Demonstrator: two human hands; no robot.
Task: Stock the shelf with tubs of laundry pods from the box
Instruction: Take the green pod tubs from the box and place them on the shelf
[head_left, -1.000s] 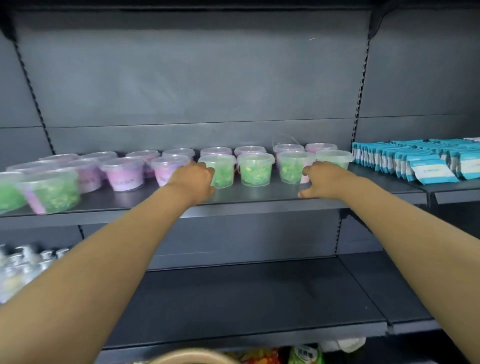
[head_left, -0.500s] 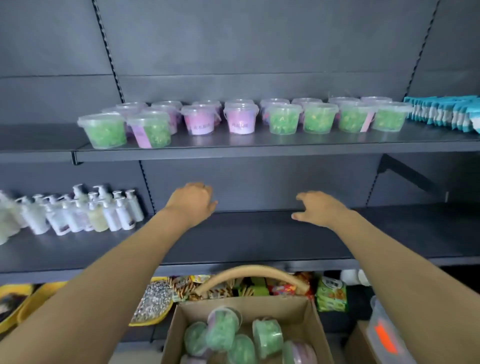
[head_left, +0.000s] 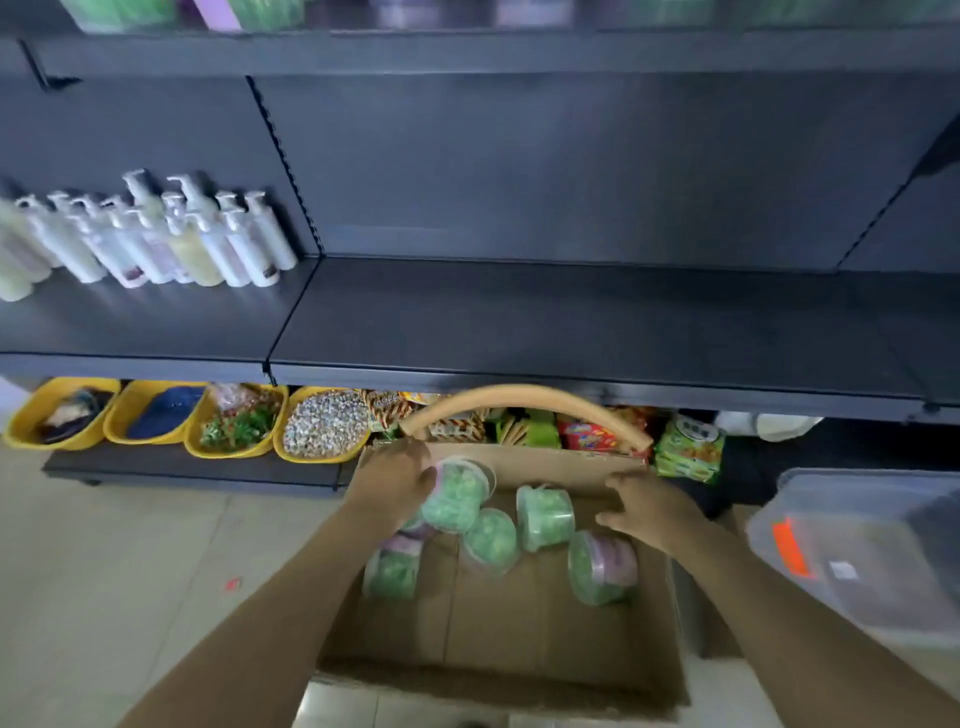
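Your left hand has its grip curled round a clear round plastic tub of green laundry pods at the back left of the open brown cardboard box, likely because it lies handiest, on top of the heap. That tub is tipped, its base-to-lid axis leaning lid-up and away towards the dark grey metal shelf. Further right, your right hand has its grip spread and holds nothing, fingers just beside a second green-filled tub, probably so you can lift two at once.
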